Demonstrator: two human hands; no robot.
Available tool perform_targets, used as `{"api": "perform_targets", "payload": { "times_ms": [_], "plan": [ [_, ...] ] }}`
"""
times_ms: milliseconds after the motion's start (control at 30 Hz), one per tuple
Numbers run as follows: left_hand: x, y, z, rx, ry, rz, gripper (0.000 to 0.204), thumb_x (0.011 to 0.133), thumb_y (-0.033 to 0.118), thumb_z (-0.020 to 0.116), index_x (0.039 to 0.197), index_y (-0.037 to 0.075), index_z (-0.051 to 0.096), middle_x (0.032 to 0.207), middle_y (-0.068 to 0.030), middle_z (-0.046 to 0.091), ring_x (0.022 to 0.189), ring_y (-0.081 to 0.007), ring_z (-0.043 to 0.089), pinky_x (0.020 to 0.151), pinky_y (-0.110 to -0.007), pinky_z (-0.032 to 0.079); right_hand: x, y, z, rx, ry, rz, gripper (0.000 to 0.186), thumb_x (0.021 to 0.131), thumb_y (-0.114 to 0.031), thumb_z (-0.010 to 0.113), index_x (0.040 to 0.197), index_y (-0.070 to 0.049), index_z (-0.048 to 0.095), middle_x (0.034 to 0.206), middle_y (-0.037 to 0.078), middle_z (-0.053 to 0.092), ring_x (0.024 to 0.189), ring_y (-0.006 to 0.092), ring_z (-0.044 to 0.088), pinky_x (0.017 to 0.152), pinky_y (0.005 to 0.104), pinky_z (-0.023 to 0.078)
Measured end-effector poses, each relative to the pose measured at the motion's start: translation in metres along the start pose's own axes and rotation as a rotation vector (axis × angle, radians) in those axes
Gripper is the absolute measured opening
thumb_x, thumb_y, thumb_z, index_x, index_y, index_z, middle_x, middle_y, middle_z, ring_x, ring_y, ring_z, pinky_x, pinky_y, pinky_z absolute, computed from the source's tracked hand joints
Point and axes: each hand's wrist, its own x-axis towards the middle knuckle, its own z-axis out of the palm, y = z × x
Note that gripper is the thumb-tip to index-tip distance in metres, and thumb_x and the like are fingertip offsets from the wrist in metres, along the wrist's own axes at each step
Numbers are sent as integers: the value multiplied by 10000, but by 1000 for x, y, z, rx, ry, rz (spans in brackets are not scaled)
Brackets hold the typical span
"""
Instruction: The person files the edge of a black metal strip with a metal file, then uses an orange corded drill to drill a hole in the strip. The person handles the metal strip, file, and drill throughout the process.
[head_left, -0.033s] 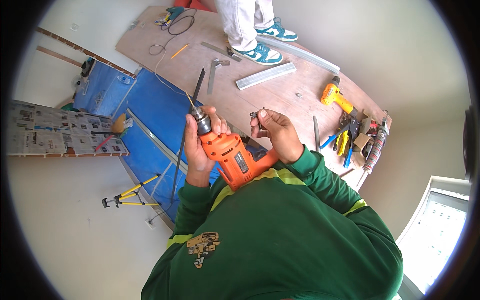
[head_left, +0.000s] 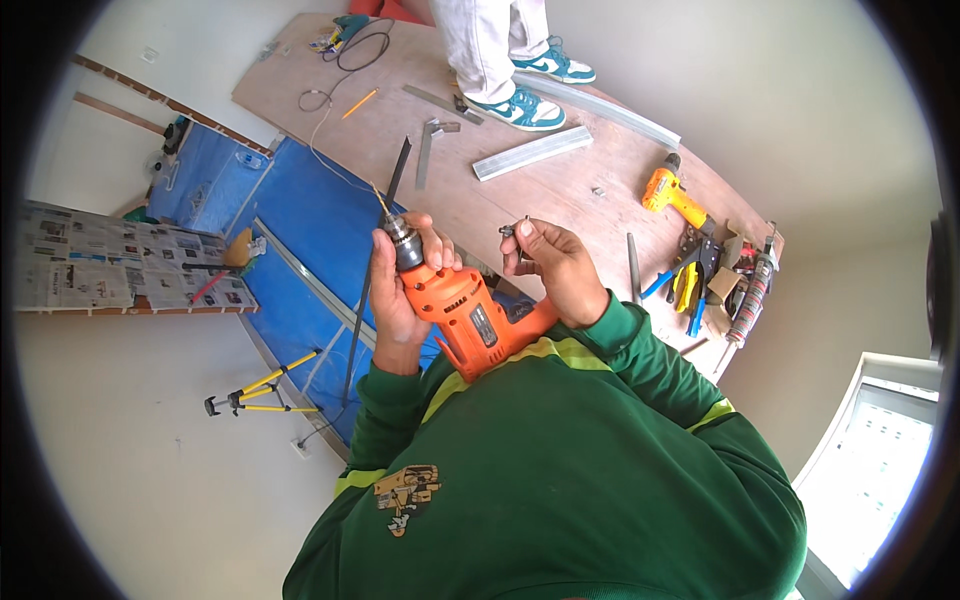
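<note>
My left hand [head_left: 398, 290] is wrapped round the front of an orange corded-style power drill [head_left: 470, 322], just behind its metal chuck [head_left: 403, 240]. A thin gold-coloured drill bit [head_left: 380, 197] sticks out of the chuck, pointing up and left. The back of the drill rests against my green sweatshirt, and my right wrist crosses close to its handle. Between thumb and fingers, my right hand [head_left: 563, 265] pinches a small dark metal chuck key [head_left: 509, 230], held apart from the chuck. Its lower part is hidden by my fingers.
A person in white trousers and teal-and-white shoes [head_left: 520, 108] stands on the wooden board [head_left: 430, 75]. Metal channels [head_left: 532, 152], squares [head_left: 425, 150], a pencil [head_left: 360, 103], a yellow drill [head_left: 675, 195] and several hand tools [head_left: 690, 280] lie there. A yellow-legged tripod [head_left: 265, 390] stands left.
</note>
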Motion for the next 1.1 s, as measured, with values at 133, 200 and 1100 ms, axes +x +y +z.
{"api": "perform_targets", "payload": {
  "times_ms": [133,200,1100],
  "plan": [
    [3,-1,-1,-7,-13,-7,557,1200,513,340,1286,36,614,848,-40,580,888,-189,587,877,-385,534,-1,-11,3,-97,-44,-68,380,1184,-346,520,1118,-33,726,971,14,703,902,124,639,890,320,523],
    [7,-2,-3,-22,-15,-16,558,1200,514,337,1290,36,612,848,-40,574,888,-192,586,882,-385,535,0,-16,4,-146,-60,-97,396,1187,-345,516,1129,-13,724,986,18,704,907,124,635,895,317,521],
    [26,-11,-19,-63,81,-86,629,1185,545,370,1472,4,516,1016,-72,663,894,-194,684,852,-396,596,59,-92,54,-1425,-191,-943,426,804,-209,831,1217,-139,751,1074,5,705,1072,244,658,910,424,487]
  ]
}}
